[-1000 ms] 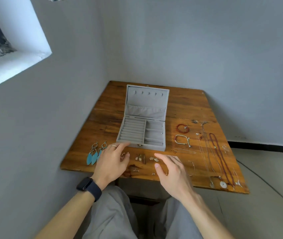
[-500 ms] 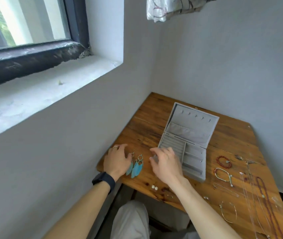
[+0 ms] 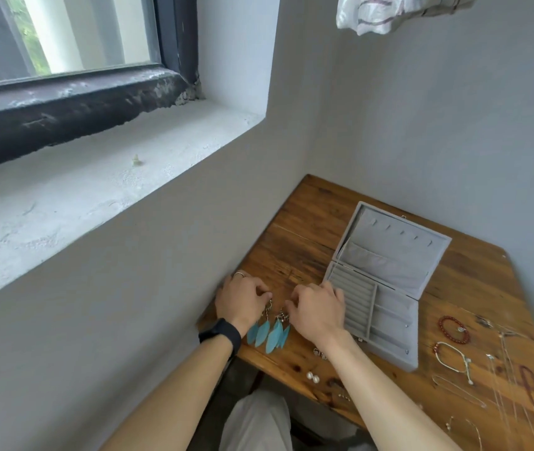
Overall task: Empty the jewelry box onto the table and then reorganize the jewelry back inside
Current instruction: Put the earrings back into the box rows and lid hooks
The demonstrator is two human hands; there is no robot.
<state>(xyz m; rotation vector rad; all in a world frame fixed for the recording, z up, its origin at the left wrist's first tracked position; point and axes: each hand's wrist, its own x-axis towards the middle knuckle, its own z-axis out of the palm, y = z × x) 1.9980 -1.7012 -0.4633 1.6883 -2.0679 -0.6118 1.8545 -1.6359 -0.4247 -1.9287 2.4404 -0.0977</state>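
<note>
Left hand (image 3: pixel 242 299) and right hand (image 3: pixel 319 312) each pinch the feather earrings (image 3: pixel 268 333) lying between them.

Soft daylight comes from the window (image 3: pixel 63 34) at upper left. My view is bright and even, with only faint shadows on the surface (image 3: pixel 308 222). Wide-angle distortion bends the frame edges, and the lower right looks slightly smeared.

Probably a room in a home, plain grey walls (image 3: pixel 438 109), dark-framed window (image 3: pixel 63 34) over rough sill (image 3: pixel 96 177), wooden table (image 3: pixel 308 222) in corner, cloth (image 3: pixel 389 11) hanging overhead.
</note>
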